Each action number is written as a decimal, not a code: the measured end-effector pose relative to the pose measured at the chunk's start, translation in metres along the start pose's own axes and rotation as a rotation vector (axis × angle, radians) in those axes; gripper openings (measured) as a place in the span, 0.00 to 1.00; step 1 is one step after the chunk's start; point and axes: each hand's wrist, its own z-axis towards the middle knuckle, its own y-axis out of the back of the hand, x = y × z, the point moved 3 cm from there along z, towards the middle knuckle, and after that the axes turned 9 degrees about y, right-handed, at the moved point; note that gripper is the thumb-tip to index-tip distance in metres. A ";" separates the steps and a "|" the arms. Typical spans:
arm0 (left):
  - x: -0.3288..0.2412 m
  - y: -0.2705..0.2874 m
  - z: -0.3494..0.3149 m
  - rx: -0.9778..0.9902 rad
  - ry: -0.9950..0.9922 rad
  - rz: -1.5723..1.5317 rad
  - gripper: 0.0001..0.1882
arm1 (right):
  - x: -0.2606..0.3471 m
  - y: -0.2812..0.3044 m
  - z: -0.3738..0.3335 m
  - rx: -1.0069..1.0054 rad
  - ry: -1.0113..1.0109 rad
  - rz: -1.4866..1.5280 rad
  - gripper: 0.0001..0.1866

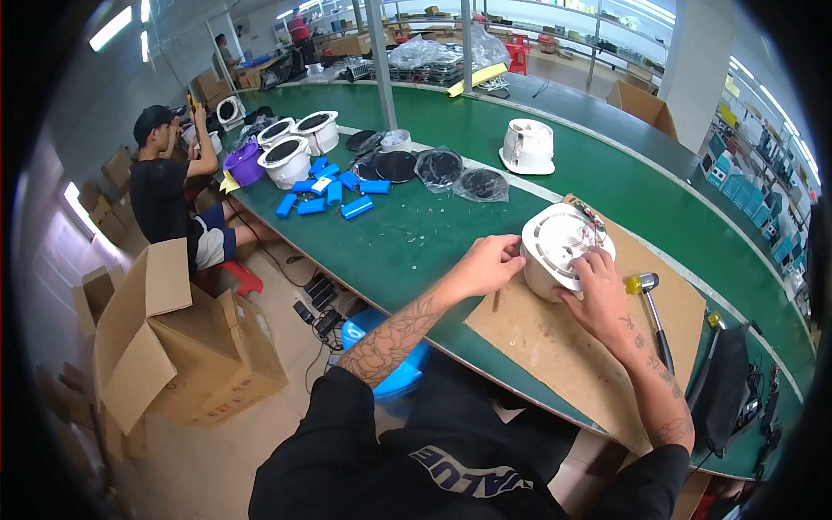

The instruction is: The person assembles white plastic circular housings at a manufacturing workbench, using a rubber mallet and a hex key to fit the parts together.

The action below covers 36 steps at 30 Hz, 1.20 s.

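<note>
A white rounded plastic housing (542,282) stands on a brown board, its open recessed top facing up, with thin wires and a small circuit board (588,211) at its far right edge. My right hand (600,295) grips the near right rim, the thumb low on the outer wall and the fingers curled over the top. Against the left side of the housing is my left hand (490,264), its fingers closed and their tips at the wall. Whether something small lies in that pinch is hidden. Right of the housing rests a hammer (656,316) with a yellow head.
The brown board (520,342) covers part of the green table (407,260). Another white housing (527,147) stands farther back. Blue battery packs (334,192), black mesh discs (438,167), and white and purple housings (243,165) lie left. A black pouch (724,381) is right; a co-worker (165,182) sits left.
</note>
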 end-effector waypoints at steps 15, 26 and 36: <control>-0.034 -0.017 -0.004 -0.104 -0.200 -0.034 0.57 | -0.025 0.020 -0.017 -0.558 -0.324 0.768 0.27; -0.068 -0.058 0.031 0.029 -0.447 -0.636 0.63 | -0.043 0.005 -0.034 -0.597 -0.371 1.150 0.30; -0.050 -0.039 0.041 -0.240 -0.516 -0.353 0.53 | -0.049 0.003 -0.016 -0.649 -0.394 1.182 0.29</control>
